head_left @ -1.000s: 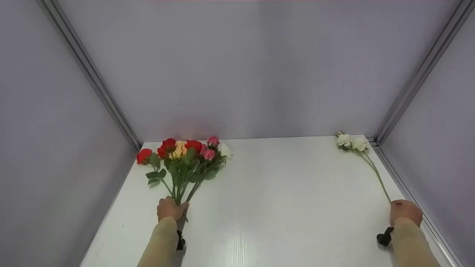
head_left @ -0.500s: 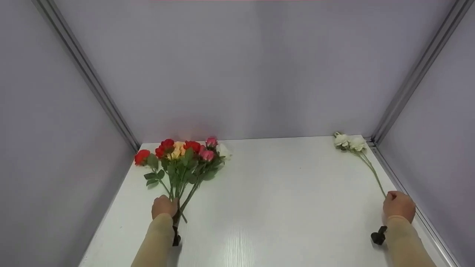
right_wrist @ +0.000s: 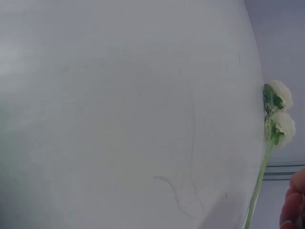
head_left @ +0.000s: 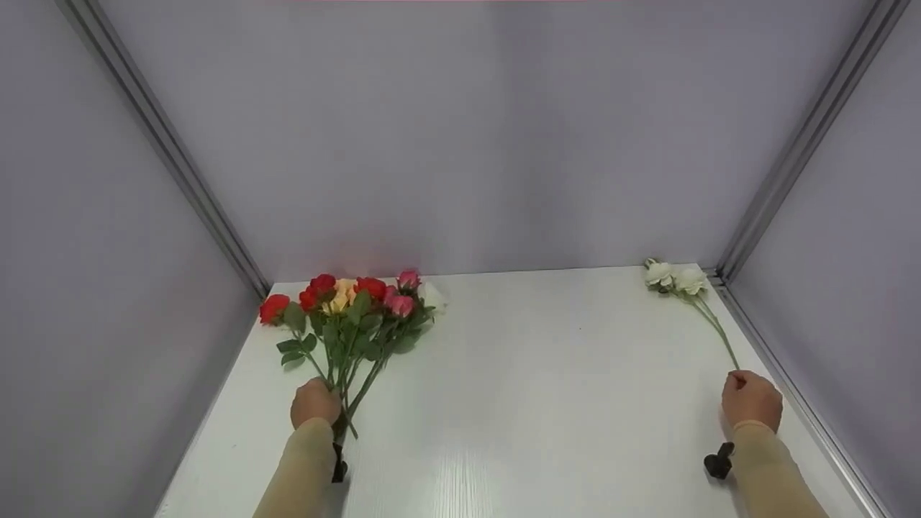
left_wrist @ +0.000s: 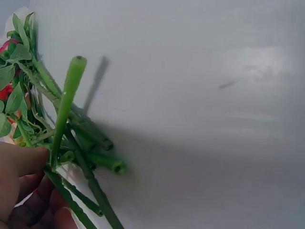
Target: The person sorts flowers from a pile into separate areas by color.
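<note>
At the left, a bunch of artificial roses in red, peach, pink and white (head_left: 373,289) lies with its leafy heads toward the back wall. My left hand (head_left: 315,401) grips some of their green stems (head_left: 332,367). In the left wrist view its thumb (left_wrist: 28,160) presses against a stem end that tilts upward (left_wrist: 69,95), while other stems (left_wrist: 93,186) cross beneath. On the right, my right hand (head_left: 752,399) holds the lower stem of white flowers (head_left: 676,279), fingers curled. Their heads rest near the back right corner; the right wrist view shows only part of the hand (right_wrist: 294,202).
The white table (head_left: 518,374) is enclosed by grey walls (head_left: 460,144) at the back and both sides. A metal rail (head_left: 799,399) runs along its right edge. A black wrist device (head_left: 719,462) sits beside the right sleeve (head_left: 770,460).
My right hand has moved left, bringing the lower stem of the white flowers with it. My left hand has shifted slightly left, its thumb drawn in against the stems. The flower heads barely moved.
</note>
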`<state>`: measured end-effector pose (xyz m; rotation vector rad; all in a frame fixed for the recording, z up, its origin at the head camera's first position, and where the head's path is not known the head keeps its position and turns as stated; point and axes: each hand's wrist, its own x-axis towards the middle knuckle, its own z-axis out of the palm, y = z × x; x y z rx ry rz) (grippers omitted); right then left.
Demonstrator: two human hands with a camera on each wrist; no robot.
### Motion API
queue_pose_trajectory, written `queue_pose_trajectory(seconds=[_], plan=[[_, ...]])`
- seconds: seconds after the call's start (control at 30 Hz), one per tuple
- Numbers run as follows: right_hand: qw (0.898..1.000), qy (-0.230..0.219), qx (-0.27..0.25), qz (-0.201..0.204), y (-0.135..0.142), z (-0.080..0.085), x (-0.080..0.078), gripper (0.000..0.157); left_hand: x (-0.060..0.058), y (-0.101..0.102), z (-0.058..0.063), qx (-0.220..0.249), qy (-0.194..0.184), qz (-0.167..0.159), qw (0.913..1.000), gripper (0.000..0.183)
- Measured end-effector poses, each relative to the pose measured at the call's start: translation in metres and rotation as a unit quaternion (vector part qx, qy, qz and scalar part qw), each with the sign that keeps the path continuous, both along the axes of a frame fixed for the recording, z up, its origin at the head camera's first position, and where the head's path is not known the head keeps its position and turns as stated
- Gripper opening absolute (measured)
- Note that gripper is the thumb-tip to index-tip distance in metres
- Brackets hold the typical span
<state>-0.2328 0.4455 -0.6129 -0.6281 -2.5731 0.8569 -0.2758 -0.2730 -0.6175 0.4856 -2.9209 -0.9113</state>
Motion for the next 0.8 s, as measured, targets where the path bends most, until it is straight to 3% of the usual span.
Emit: queue_pose_trajectory(seconds=[0.23, 0.47, 0.8], plan=[[1.0, -0.009, 0.003, 0.011, -0.011, -0.004, -0.001, 0.027, -0.001, -0.004, 0.006, 0.003, -0.002, -0.052, 0.9986, 0.023], [0.999, -0.004, -0.009, 0.032, -0.029, -0.002, -0.005, 0.027, 0.002, 0.001, 0.018, 0.036, 0.002, -0.055, 0.9978, 0.02], [0.994, 0.057, 0.003, 0.089, -0.08, 0.009, -0.024, 0.019, 0.008, 0.038, 0.04, 0.079, 0.123, -0.08, 0.9861, 0.016]])
